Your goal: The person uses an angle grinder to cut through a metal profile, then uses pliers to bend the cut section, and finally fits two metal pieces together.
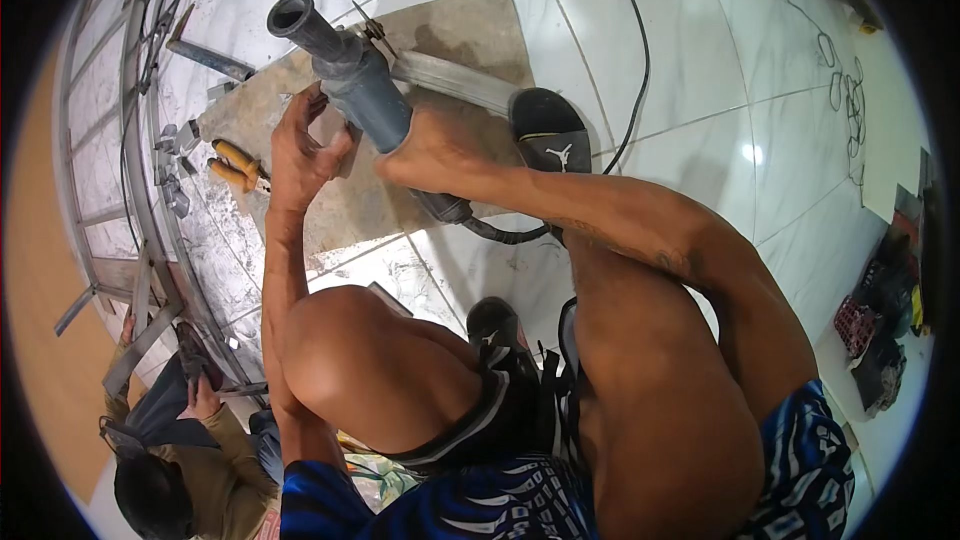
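My right hand [430, 152] grips the body of a blue-grey angle grinder [368, 95], its cord trailing off below. A cutting disc [375, 30] shows nearly edge-on beside a pale metal bar [450, 78]. The bar lies on a worn brown board [480, 25]; its near end meets my sandalled right foot [550, 125]. My left hand [308, 155] is curled close to the grinder's left side, thumb and fingers around a pale grey piece I cannot make out clearly. Yellow-handled pliers [236, 166] lie left of that hand.
Small metal offcuts [178, 145] and an angled metal tool [210, 55] lie to the left. A metal frame [135, 120] runs along the left side. Another person [200, 460] sits at lower left. A black cable [640, 50] crosses the tiles; dark items [880, 330] lie at right.
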`<state>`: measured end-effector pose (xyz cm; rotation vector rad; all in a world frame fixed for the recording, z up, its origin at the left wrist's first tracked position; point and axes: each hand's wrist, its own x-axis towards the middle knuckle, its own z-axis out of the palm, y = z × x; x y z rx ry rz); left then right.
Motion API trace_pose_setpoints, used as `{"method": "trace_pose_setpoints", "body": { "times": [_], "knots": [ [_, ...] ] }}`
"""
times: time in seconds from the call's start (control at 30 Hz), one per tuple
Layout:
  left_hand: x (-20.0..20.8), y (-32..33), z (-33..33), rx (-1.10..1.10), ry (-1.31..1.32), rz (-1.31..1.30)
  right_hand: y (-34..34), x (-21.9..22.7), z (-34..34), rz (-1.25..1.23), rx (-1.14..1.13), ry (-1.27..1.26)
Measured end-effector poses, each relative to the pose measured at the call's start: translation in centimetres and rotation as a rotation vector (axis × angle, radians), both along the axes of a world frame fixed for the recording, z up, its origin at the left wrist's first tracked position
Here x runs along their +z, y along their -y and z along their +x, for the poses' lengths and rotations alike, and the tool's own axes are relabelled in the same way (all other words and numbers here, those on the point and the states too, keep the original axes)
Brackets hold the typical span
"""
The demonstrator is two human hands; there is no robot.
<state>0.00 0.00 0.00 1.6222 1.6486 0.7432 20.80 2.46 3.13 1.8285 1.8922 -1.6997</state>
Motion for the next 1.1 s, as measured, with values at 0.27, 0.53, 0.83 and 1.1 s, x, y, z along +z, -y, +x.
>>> {"method": "trace_pose_setpoints", "body": {
  "times": [0.27,0.53,0.83,1.1],
  "knots": [
    [-1.1,0.2,0.2,0.035,-0.079,0.091,0.3,0.1,-0.1,-0.058,-0.038,-0.006],
    [-1.5,-0.3,0.6,0.003,-0.106,0.078,0.2,-0.4,0.4,-0.072,-0.035,-0.011],
    [-0.7,0.5,6.7,0.494,0.647,-0.541,0.1,-1.7,0.0,-0.076,-0.082,-0.002],
    [-2.2,-0.4,8.4,0.47,0.514,-0.512,0.3,-3.9,-0.6,-0.071,-0.079,0.021]
  ]
}}
